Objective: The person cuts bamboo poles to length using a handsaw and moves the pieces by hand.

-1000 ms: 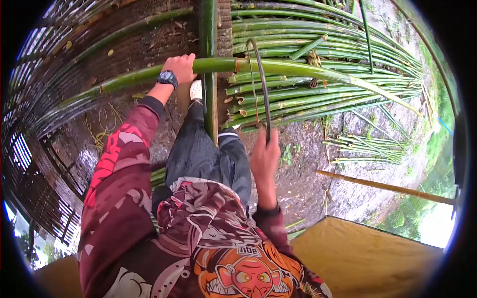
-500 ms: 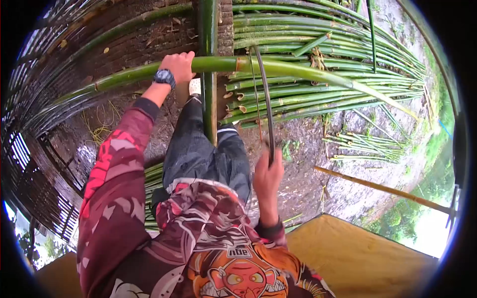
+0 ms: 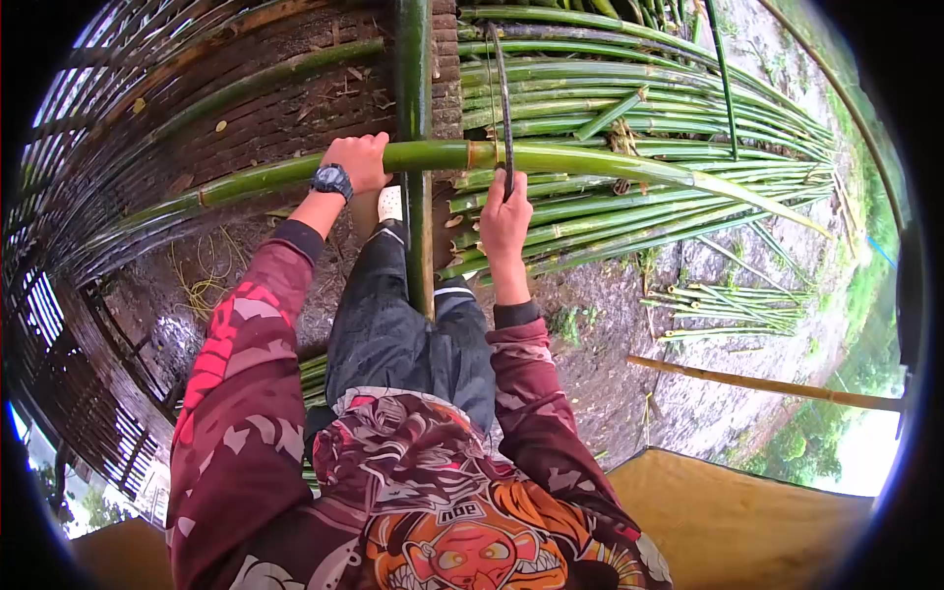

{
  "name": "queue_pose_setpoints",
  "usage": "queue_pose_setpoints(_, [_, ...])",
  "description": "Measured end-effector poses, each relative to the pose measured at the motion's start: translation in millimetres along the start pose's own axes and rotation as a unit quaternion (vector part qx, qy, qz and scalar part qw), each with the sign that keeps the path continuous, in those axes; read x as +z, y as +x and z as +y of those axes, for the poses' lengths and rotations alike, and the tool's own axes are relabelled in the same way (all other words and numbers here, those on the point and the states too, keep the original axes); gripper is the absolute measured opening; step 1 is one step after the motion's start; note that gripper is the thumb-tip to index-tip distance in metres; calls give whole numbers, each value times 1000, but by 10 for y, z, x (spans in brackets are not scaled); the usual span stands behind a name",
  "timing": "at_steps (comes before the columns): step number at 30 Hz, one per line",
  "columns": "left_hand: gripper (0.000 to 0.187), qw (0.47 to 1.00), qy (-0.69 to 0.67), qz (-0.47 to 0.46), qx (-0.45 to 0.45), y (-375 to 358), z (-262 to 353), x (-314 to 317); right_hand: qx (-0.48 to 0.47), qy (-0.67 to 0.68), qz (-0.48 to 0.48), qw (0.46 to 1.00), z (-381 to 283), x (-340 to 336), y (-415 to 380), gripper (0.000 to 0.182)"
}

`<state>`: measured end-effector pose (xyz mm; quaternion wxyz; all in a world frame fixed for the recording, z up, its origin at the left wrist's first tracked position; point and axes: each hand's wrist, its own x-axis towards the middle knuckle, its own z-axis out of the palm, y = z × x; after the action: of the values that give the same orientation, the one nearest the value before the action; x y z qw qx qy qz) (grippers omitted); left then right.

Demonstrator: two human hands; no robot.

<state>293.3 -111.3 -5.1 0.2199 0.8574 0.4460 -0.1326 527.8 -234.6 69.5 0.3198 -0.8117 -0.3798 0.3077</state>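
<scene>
A long green bamboo pole [image 3: 590, 162] runs across the view, resting over an upright-running dark green bamboo [image 3: 416, 88]. My left hand [image 3: 359, 162], with a watch at the wrist, is closed over the pole just left of that crossing. In my right hand [image 3: 505, 218] is the near end of a bow saw [image 3: 504, 98] with a dark curved frame. The saw reaches away from me across the pole, its thin blade just right of a brownish node ring [image 3: 482, 154]. Whether the blade has cut into the pole cannot be made out.
Many cut green bamboo poles [image 3: 629, 108] lie piled on the right, and a smaller bundle [image 3: 733, 310] lies on the muddy ground beyond. A slatted bamboo surface [image 3: 265, 98] is at the left. A yellow-brown tarp [image 3: 728, 511] hangs low on the right, near a bamboo stick [image 3: 757, 379].
My right hand has pushed the bow saw away from me, from well below the pole up close to it. My left hand keeps its hold on the pole.
</scene>
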Motion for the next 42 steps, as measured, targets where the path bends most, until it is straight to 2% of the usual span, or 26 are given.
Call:
queue_pose_setpoints(3, [50, 1000, 1, 21, -5, -38, 20, 131, 51, -11, -32, 998, -264, -281, -130, 31])
queue_pose_setpoints(6, [50, 1000, -3, 1, -3, -56, 29, 69, 52, -95, -45, 993, -431, -853, -1024, 26])
queue_pose_setpoints(7, [51, 1000, -3, -1, -3, -22, 7, 69, 71, -66, -48, 994, -568, -1073, -1327, 27])
queue_pose_setpoints(9, [51, 1000, -8, 9, 1, -47, 10, 102, 220, -56, -94, 969, -723, -1345, -1568, 22])
queue_pose_setpoints(10, [52, 1000, -3, -4, 5, -1, -14, 69, 218, -54, -93, 970, -636, -1184, -1383, 22])
queue_pose_setpoints(11, [53, 1000, 1, -20, 9, 20, -29, 76, 154, -91, -64, 982, -505, -928, -1094, 21])
queue_pose_setpoints(12, [53, 999, -4, 29, 17, -6, -41, 169, 95, -131, -37, 986, -384, -681, -811, 21])
queue_pose_setpoints(13, [54, 999, -20, 33, 12, -6, -34, 221, 77, -61, -43, 994, -316, -403, -380, 25])
queue_pose_setpoints(14, [49, 1000, -19, 14, 21, -41, 8, 173, 39, -89, -22, 995, -281, -157, -21, 28])
queue_pose_setpoints(15, [44, 1000, -7, 6, 29, 13, -40, 44, 75, -50, -30, 995, -316, -121, 156, 29])
queue_pose_setpoints(19, [53, 997, -8, -78, 11, 102, -57, -68, 53, -14, -14, 998, -223, -168, 77, 31])
queue_pose_setpoints(21, [54, 994, -27, -106, 27, 222, -128, -151, -4, 38, 5, 999, 78, -2, -65, 32])
queue_pose_setpoints(23, [55, 991, -41, -126, 35, 317, -184, -268, -45, 31, 23, 998, 215, 101, 28, 30])
queue_pose_setpoints(25, [54, 992, -36, -118, 33, 236, -119, -260, -1, 38, 13, 999, 45, 5, -8, 31])
queue_pose_setpoints(26, [53, 996, -16, -84, 31, 215, -110, -186, 13, 10, -6, 1000, -65, -121, -43, 31])
queue_pose_setpoints(27, [54, 988, -54, -139, 29, 256, -113, -242, 25, -2, -14, 1000, -160, -281, -205, 29])
queue_pose_setpoints(30, [54, 986, -45, -155, 28, 294, -110, -350, 64, -64, -20, 996, -385, -826, -997, 25])
queue_pose_setpoints(32, [56, 985, -44, -167, 25, 302, -128, -282, 195, -28, -65, 978, -715, -1261, -1458, 24])
queue_pose_setpoints(33, [56, 984, -47, -171, 21, 290, -126, -282, 197, -30, -71, 977, -763, -1237, -1362, 24])
queue_pose_setpoints(35, [55, 984, -48, -166, 34, 328, -145, -326, 139, -34, -42, 989, -735, -1021, -1060, 21])
queue_pose_setpoints(37, [57, 982, -53, -175, 38, 343, -151, -295, 90, -96, -52, 990, -418, -416, -315, 22])
queue_pose_setpoints(39, [62, 981, -51, -176, 55, 351, -191, -318, 51, -57, -13, 997, -413, -261, -106, 24])
queue_pose_setpoints(40, [64, 983, -34, -175, 43, 304, -154, -370, 45, -52, -13, 998, -445, -250, -60, 24])
queue_pose_setpoints(41, [64, 982, -35, -179, 45, 164, -110, -299, 81, -40, -32, 995, -463, -321, -128, 24])
queue_pose_setpoints(42, [63, 993, -17, -45, 108, 92, -132, -207, 107, -22, -47, 993, -493, -358, -121, 25])
